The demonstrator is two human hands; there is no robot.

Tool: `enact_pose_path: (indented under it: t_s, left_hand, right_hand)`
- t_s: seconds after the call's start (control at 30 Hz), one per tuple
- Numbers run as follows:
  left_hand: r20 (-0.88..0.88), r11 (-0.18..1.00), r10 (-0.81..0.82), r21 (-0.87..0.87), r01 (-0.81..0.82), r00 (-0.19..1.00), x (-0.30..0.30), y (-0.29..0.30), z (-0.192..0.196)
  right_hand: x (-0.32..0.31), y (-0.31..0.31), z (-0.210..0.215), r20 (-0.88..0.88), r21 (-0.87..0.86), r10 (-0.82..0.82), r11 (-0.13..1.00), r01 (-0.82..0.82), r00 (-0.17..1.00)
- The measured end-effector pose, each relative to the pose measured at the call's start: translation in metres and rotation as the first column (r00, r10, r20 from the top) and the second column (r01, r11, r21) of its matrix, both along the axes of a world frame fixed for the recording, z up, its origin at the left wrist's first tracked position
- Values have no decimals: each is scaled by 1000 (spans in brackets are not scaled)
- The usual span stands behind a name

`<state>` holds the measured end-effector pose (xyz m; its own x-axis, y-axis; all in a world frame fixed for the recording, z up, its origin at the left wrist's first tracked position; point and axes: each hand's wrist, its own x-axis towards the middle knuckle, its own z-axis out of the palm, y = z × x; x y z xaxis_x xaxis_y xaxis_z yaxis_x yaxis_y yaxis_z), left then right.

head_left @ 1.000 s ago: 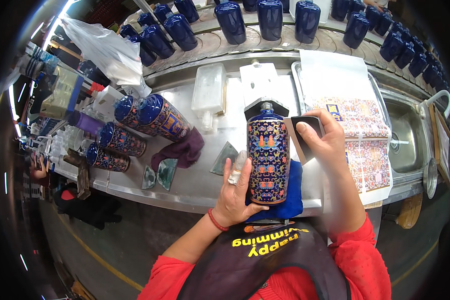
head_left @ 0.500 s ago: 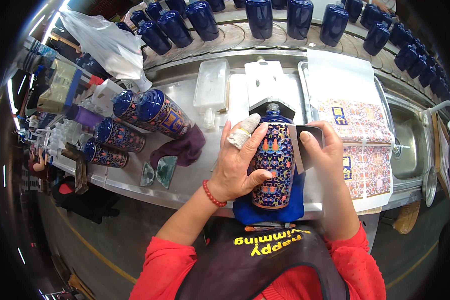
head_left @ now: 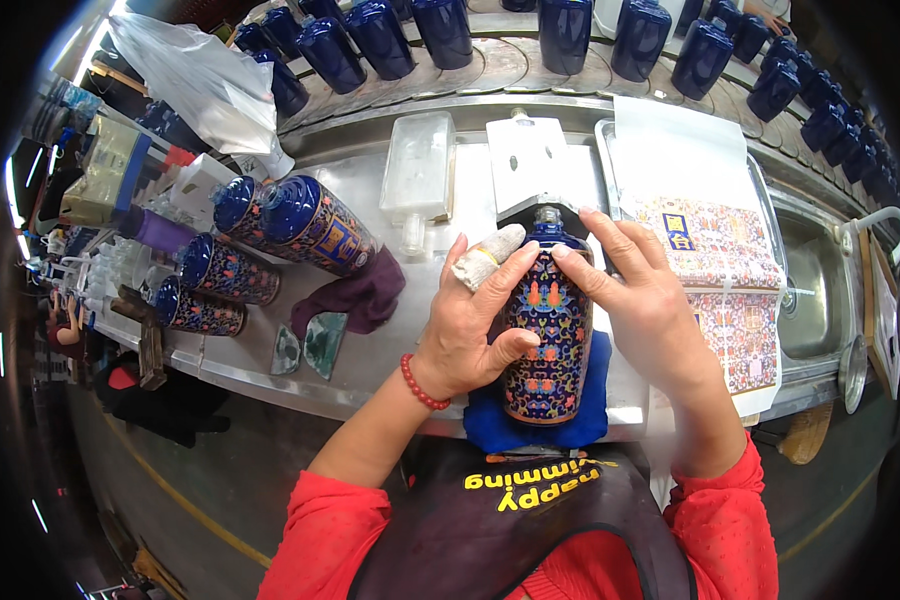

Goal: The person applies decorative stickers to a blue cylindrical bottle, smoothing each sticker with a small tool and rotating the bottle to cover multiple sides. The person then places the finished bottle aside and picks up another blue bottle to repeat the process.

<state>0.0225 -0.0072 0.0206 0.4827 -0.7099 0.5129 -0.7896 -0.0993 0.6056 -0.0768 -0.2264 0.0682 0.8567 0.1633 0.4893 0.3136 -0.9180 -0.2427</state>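
Toward the left end of the steel bench, four finished patterned bottles lie on their sides beside a purple cloth. At the front edge, midway along, a blue bottle with a floral decal lies on a blue pad, the left hand clamped round its side, one finger bandaged, and the right hand spread flat, fingers apart, pressing the decal on. The smoothing step seems in hand; next it likely calls for turning the bottle to press down remaining edges, with decal sheets lying in a tray to the right.
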Motion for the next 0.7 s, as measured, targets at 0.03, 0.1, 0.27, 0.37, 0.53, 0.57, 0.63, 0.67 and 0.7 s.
enact_pose_path:
  t_s: [0.03, 0.1, 0.27, 0.37, 0.53, 0.57, 0.63, 0.67, 0.7]
  left_hand:
    - [-11, 1000, -4, -9, 3, 1000, 0, 0, -1]
    - [-22, 1000, -6, -21, 5, 1000, 0, -1, -2]
    - [-14, 999, -3, -32, 3, 1000, -1, -3, -3]
    - [2, 1000, -6, -30, 6, 1000, -1, -3, -4]
    - [-17, 999, -12, -31, 11, 1000, -1, -2, -4]
    - [-20, 999, -11, -34, 11, 1000, -1, -3, -4]
    - [-39, 999, -16, -36, 14, 999, -1, -3, -4]
    - [-48, 999, -17, -38, 15, 999, -1, -3, -4]
    - [-37, 999, -14, -36, 12, 999, -1, -3, -5]
  right_hand:
    - [0, 1, 0, -23, -8, -19, 1000, 19, 1000]
    - [0, 4, 0, -23, 2, -28, 1000, 28, 999]
    - [1, 7, 4, -23, -14, -32, 999, 32, 999]
    - [2, 8, 4, -18, 1, -25, 1000, 25, 1000]
    - [1, 6, 2, 0, 23, -10, 1000, 10, 1000]
    - [1, 6, 2, -5, 23, -8, 1000, 8, 1000]
    - [0, 5, 2, -9, 28, -9, 1000, 10, 1000]
    - [0, 4, 2, -10, 22, -7, 1000, 7, 1000]
    - [0, 4, 2, -12, 18, -6, 1000, 6, 1000]
